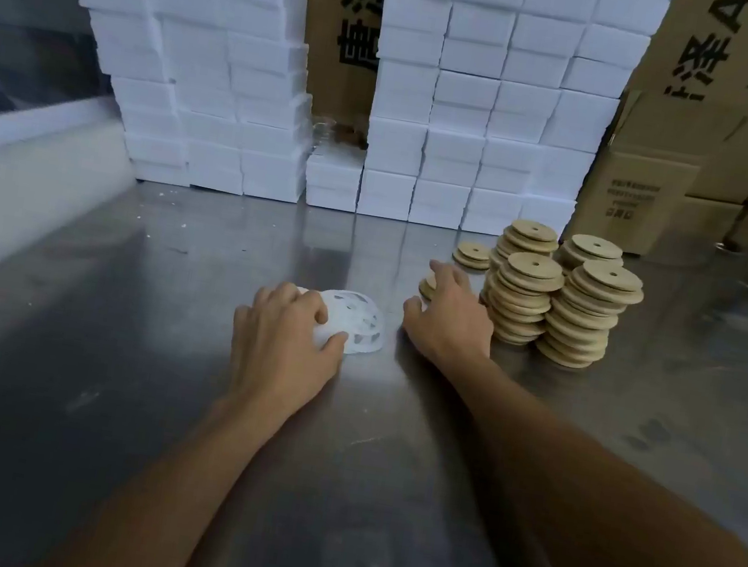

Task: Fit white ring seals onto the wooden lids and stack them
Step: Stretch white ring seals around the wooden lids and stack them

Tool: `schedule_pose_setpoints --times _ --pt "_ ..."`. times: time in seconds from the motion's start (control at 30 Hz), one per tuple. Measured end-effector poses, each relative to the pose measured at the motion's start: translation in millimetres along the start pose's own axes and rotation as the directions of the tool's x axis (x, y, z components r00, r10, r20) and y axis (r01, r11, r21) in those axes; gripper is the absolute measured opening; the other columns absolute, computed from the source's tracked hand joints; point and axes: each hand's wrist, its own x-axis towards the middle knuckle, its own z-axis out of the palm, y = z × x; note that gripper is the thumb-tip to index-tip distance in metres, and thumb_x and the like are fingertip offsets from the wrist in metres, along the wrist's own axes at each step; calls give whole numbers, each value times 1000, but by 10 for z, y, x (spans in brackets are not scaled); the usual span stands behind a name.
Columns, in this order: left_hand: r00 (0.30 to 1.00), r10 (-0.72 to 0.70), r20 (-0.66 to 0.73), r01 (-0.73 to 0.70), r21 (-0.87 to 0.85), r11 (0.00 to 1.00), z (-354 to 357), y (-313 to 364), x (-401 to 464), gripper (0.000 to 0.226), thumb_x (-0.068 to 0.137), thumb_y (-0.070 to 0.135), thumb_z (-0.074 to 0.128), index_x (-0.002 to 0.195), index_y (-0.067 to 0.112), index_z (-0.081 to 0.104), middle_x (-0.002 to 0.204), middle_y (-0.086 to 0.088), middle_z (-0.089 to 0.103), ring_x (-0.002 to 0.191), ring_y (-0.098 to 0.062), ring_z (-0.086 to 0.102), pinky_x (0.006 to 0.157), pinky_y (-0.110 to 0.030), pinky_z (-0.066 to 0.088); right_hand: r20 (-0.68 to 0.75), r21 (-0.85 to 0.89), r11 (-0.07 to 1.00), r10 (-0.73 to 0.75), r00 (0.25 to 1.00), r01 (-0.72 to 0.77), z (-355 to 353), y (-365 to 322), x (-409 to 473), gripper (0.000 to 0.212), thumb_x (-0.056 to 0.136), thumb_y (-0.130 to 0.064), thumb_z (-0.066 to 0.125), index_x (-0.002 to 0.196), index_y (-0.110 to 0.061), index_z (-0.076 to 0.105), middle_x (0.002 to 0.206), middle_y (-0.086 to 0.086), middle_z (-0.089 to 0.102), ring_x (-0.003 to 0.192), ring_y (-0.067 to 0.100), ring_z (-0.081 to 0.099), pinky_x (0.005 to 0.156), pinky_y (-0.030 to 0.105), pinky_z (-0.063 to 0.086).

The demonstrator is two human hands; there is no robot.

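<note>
Head view: left hand (284,333) curls over, grasping white rings (356,324); right hand (447,316) grasps a wooden lid (427,286) beside lid stacks (553,305).

A loose heap of thin white ring seals (356,326) lies flat at the table's centre. At two o'clock from it, round wooden lids (554,300), pale tan with centre holes, stand in four leaning stacks, a low pair (473,254) just behind.

Ring seals (353,326) on table (111,341), lid stacks (554,300) right, boxes (462,102) behind
</note>
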Motion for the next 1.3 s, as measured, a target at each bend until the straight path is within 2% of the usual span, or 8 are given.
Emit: schedule_pose_setpoints --times 0.1,0.23,0.5,0.77,0.97,1.1,1.2,1.3 --pt "1000 -18 -17 19 22 1000 -10 -26 3 26 84 42 70 94 19 67 107 0 60 103 -23 52 86 -35 36 105 -243 969 64 992 -37 52 -60 134 66 93 -42 45 152 -27 19 163 7 15 128 34 49 80 41 40" --pt "1000 10 -30 -9 32 999 -1 -13 -17 23 91 38 63 95 15 67 106 -2 60 99 -24 54 83 -33 38 217 -310 940 217 952 -143 45 -147 303 52 93 -44 43 139 -20 38 149 14 33 119 36 53 80 42 40" --pt "999 -16 -30 17 43 999 -50 4 -58 27 101 29 46 101 10 65 110 -4 59 101 -22 53 75 -31 39 75 -244 960 161 984 -139 67 -132 34 63 88 -63 49 125 -12 50 130 12 43 105 37 60 74 39 36" --pt "985 47 -164 -45 18 999 -195 39 -66 5 91 2 57 89 6 59 87 -14 62 79 -31 50 70 -37 31 67 174 979 98 993 -108 -118 -148 -267 69 74 -79 55 117 -27 37 100 -6 57 88 19 58 72 35 43" --pt "948 159 -275 -185 -71 980 -242 116 -106 39 65 -19 60 100 -2 66 88 -18 66 81 -40 59 65 -43 44 60 491 867 61 996 -83 -262 -96 -518 76 55 -82 66 114 -43 39 96 -13 64 92 14 64 82 38 51" --pt "924 218 -314 -289 -204 935 -250 159 -97 37 76 -9 52 112 -6 64 99 -21 63 94 -39 59 68 -47 51 7 561 827 27 1000 -26 -277 -37 -570 40 81 -57 70 89 -21 55 76 -7 62 65 4 58 60 27 48" --pt "913 257 -317 -346 -266 900 -244 169 -85 42 85 13 35 110 -4 64 100 -17 61 94 -30 58 75 -37 49 18 667 742 72 997 -65 -283 -27 -609 23 94 -41 62 93 -20 52 77 4 62 41 9 56 39 21 39" --pt "911 257 -321 -373 -378 847 -218 175 -81 32 91 9 38 103 1 67 96 -6 61 86 -7 51 75 -10 40 17 773 628 117 993 -87 -328 -55 -645 11 100 -30 52 111 -28 47 94 5 62 41 20 61 37 22 42"
